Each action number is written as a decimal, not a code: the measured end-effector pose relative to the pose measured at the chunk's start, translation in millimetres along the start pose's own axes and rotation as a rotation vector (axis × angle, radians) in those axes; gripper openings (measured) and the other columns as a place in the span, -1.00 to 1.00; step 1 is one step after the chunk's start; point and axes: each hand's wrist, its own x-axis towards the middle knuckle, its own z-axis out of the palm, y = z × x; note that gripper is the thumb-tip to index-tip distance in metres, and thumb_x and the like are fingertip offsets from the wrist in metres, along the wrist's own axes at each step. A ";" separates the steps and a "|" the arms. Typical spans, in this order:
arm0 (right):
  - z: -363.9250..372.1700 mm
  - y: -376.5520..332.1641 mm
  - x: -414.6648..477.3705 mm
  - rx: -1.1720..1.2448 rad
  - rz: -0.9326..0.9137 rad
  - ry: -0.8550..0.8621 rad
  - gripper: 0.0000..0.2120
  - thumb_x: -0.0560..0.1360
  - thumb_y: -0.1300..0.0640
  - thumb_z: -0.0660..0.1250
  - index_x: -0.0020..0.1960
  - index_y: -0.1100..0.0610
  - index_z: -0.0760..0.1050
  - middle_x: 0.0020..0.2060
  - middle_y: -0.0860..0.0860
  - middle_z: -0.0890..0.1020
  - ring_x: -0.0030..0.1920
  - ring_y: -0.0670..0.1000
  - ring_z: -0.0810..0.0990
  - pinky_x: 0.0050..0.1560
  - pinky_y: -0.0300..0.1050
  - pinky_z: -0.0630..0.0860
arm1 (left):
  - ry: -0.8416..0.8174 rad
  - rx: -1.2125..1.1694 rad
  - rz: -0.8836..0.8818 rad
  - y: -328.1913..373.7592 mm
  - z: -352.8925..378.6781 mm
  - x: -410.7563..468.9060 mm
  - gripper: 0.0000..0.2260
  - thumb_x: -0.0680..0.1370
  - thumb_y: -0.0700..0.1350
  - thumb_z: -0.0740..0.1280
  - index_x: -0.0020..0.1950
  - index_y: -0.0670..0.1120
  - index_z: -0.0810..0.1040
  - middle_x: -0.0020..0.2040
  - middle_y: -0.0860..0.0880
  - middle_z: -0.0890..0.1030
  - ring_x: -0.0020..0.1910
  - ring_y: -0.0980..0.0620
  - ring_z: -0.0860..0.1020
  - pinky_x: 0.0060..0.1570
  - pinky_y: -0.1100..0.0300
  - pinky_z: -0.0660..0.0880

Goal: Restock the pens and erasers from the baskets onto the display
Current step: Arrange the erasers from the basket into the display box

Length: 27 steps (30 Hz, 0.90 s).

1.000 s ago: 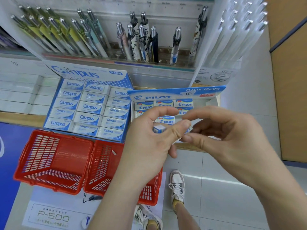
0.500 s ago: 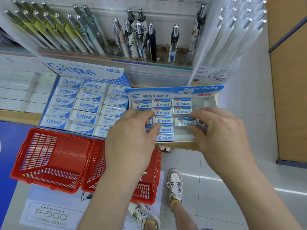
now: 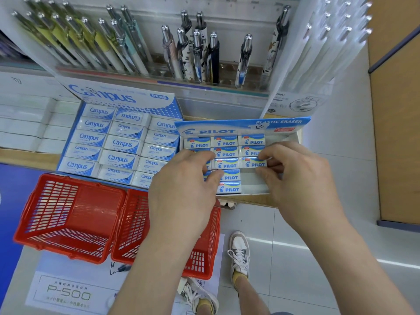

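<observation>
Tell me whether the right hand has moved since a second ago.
Yes. The right hand parted from the left hand and dropped into the Pilot box, onto its right-column eraser.

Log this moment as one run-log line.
step: filling Pilot box | left hand: over left column, grip hidden | right hand: pinches eraser, right column, third row

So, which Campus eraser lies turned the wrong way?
The middle Campus eraser in the back row: its label reads upside down; the others read upright.
</observation>
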 end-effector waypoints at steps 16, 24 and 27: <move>-28.1 -53.9 -24.2 1.185 0.539 -0.396 -0.86 0.32 0.09 0.44 -0.19 0.15 0.62 -0.35 0.10 0.66 -0.38 -0.03 0.58 -0.36 -0.26 0.51 | -0.226 -1.533 -0.343 35.0 -4.6 -18.5 -0.77 0.58 -0.15 0.16 0.18 -0.06 0.53 0.10 -0.07 0.66 0.17 -0.02 0.59 0.21 -0.07 0.46; -29.9 -50.6 -20.9 1.300 0.591 -0.284 -0.85 0.25 0.26 0.55 -0.20 0.20 0.66 -0.33 0.18 0.67 -0.39 0.02 0.63 -0.36 -0.25 0.53 | -0.167 -1.412 -0.216 26.8 -7.4 -20.4 -0.79 0.45 -0.13 0.32 0.08 -0.06 0.55 -0.07 -0.07 0.67 -0.15 0.03 0.62 -0.19 0.17 0.54; -30.3 -54.0 -22.7 1.265 0.614 -0.242 -0.82 0.24 0.21 0.48 -0.18 0.23 0.60 -0.35 0.19 0.67 -0.39 0.03 0.65 -0.38 -0.23 0.55 | -0.105 -1.340 -0.223 25.9 -7.5 -22.0 -0.77 0.38 -0.24 0.46 0.00 -0.10 0.54 -0.22 -0.06 0.68 -0.27 0.04 0.64 -0.32 0.26 0.53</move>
